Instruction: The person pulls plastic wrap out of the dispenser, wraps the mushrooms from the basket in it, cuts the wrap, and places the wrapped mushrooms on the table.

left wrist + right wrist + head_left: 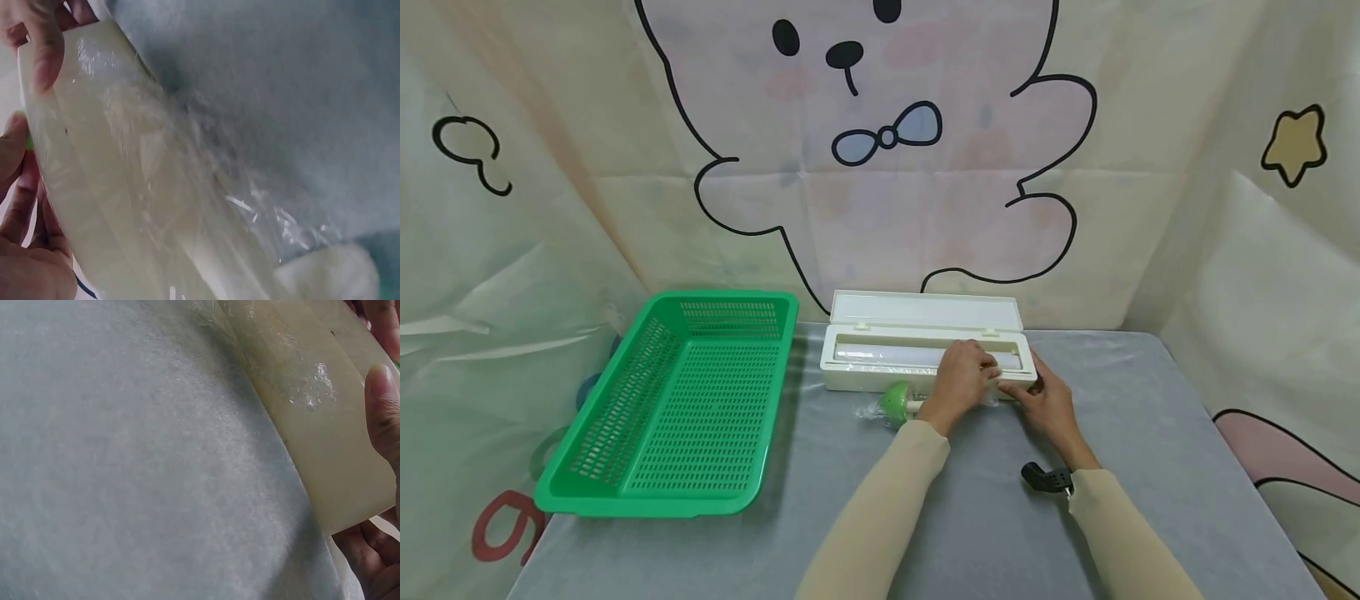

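A white cling film dispenser [857, 379] lies lengthwise on the table, its lid [925, 310] tipped back and a pale roll [887, 356] inside. Clear cling film [206, 187] hangs wrinkled down its front. My left hand [961, 383] reaches over the front edge; its thumb and fingers pinch around a small green piece [29, 141], mostly hidden. My right hand [1051, 407] grips the dispenser's right end, thumb [382, 403] on the front and fingers underneath and behind. Before the dispenser lies a green domed thing with a pale stem [895, 403], clear film around it.
A green perforated basket [767, 442] stands to the left on the grey tabletop [985, 542]. Behind the dispenser hangs a printed cloth [880, 217]. A black band [1047, 478] sits on the right wrist.
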`<state>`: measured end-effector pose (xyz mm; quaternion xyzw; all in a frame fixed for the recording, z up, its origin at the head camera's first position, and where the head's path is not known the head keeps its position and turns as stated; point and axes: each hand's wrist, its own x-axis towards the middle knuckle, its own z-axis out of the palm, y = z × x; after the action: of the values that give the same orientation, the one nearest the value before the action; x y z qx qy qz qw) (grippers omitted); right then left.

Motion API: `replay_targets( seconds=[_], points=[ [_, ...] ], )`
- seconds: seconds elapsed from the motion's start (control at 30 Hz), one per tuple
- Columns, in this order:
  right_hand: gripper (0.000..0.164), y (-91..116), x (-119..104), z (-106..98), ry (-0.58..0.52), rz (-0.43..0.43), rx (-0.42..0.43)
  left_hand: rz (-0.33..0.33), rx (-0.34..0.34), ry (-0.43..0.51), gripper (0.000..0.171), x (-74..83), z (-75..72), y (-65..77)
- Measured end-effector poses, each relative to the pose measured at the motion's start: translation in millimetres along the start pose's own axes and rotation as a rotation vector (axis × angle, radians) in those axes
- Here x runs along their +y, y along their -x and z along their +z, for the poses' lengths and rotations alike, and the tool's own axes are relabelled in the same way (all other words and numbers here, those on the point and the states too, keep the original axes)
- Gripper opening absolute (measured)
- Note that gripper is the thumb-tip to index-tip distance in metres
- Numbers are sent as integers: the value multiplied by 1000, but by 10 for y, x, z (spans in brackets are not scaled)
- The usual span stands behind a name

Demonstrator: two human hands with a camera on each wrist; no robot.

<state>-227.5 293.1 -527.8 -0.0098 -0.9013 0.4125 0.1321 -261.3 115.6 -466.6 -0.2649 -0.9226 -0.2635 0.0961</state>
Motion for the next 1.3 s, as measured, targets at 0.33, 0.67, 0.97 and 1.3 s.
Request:
replay_targets(
  seconds=[0.33, 0.67, 0.97, 1.3],
  points=[
    [82, -8, 2, 14, -6, -20, -16, 0, -62, -22, 12, -60, -113, 14],
    [82, 10, 30, -5, -14, -23, -3, -19, -89, -29, 13, -44, -117, 24],
    [81, 47, 32, -22, 6, -10, 6, -117, 56, 31, 26, 45, -2, 107],
    [83, 26, 18, -11, -4, -17, 16, -175, 209, 80, 13, 108, 66, 115]
  ],
)
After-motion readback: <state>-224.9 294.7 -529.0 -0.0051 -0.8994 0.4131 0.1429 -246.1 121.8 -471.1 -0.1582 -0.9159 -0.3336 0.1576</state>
